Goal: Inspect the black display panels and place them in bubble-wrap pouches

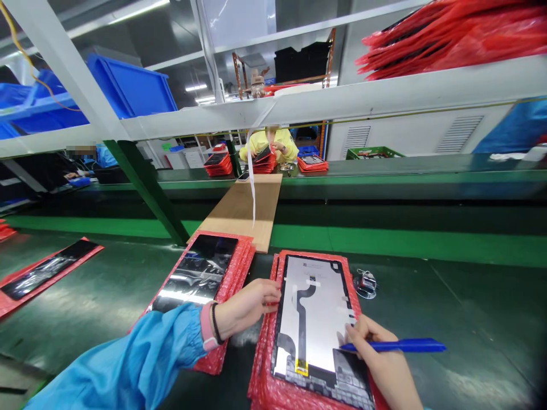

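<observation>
A screen panel (316, 319) lies back-side up, silver with a black flex cable, on a stack of red bubble-wrap bags (260, 387) in front of me. My left hand (248, 307) rests at the panel's left edge, fingers curled against it. My right hand (380, 359) is closed on a blue plastic pen-like tool (401, 345) whose tip touches the panel's lower right area. A second stack of red bags with a dark glossy panel (199, 273) on top sits to the left.
A small roll of tape (366, 283) lies beyond the panel. Another red-bagged panel (43, 273) lies far left. A wooden board (245, 210) bridges to the green conveyor. A person in yellow (273, 145) works opposite. Blue bins (128, 85) stand on the shelf overhead.
</observation>
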Available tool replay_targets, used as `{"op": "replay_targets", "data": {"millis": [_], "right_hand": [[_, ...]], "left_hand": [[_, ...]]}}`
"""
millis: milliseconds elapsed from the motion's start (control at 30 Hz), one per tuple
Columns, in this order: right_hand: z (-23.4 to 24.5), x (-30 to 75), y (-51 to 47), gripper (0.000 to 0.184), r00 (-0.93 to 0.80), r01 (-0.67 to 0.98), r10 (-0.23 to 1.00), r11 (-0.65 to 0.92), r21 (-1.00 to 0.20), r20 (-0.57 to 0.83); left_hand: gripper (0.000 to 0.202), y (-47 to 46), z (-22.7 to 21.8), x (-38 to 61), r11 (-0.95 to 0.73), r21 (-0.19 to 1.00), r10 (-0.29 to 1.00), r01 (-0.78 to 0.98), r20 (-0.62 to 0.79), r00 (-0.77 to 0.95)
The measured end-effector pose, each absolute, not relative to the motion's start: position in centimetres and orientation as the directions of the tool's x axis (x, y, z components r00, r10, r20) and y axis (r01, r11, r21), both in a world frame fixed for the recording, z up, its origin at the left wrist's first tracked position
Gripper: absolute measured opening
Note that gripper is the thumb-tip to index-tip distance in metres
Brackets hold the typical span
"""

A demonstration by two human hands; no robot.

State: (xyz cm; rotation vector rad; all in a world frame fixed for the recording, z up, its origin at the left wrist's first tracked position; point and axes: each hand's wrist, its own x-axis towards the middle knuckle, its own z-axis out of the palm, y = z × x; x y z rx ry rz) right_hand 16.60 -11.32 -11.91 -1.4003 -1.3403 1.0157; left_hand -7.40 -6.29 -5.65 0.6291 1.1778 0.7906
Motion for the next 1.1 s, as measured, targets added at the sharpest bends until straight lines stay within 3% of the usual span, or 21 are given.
{"op": "replay_targets", "data": {"millis": [100, 233, 333, 500, 600, 733, 900, 1100], "right_hand": [[-12.4, 16.8, -11.2, 0.047, 0.069, 0.115, 0.997, 0.01, -0.993, 0.018], [-12.9, 16.8, -11.1, 0.047, 0.032, -0.046, 0.999, -0.036, -0.998, -0.037], [-12.8, 16.6, -11.0, 0.045, -0.004, -0.142, 0.997, -0.077, -0.987, -0.077], [-11.4, 17.9, -10.9, 0.041, 0.021, -0.281, 0.996, -0.083, -0.956, -0.092], [-9.8, 19.9, -10.4, 0.039, 0.171, -0.249, 0.985, 0.03, -0.968, -0.014], [-6.9, 22.1, -9.3, 0.029, 0.314, -0.232, 0.943, 0.186, -0.955, 0.107], [-3.7, 21.8, -8.4, 0.038, 0.233, -0.225, 0.962, 0.198, -0.954, 0.145], [-2.2, 20.5, -7.9, 0.031, 0.135, -0.086, 0.965, 0.239, -0.967, 0.227]], "left_hand": [[0.012, -5.4, -6.1, -7.1, 0.609, 0.775, 0.793, -0.169, -0.585, 0.171], [0.016, -4.6, -5.3, -5.9, 0.598, 0.793, 0.788, -0.112, -0.558, 0.259], [0.024, -4.6, -4.9, -4.3, 0.561, 0.82, 0.799, -0.114, -0.5, 0.332], [0.044, -5.2, -5.6, -2.5, 0.486, 0.857, 0.857, -0.169, -0.429, 0.287], [0.052, -5.1, -4.9, -2.5, 0.368, 0.908, 0.91, -0.2, -0.309, 0.276], [0.045, -4.2, -2.5, -2.8, 0.054, 0.968, 0.98, -0.246, -0.004, 0.2], [0.037, -2.9, 0.0, -2.5, -0.116, 0.927, 0.981, -0.356, 0.163, 0.106], [0.033, -2.0, 0.9, -1.9, -0.248, 0.87, 0.962, -0.426, 0.275, 0.0]]}}
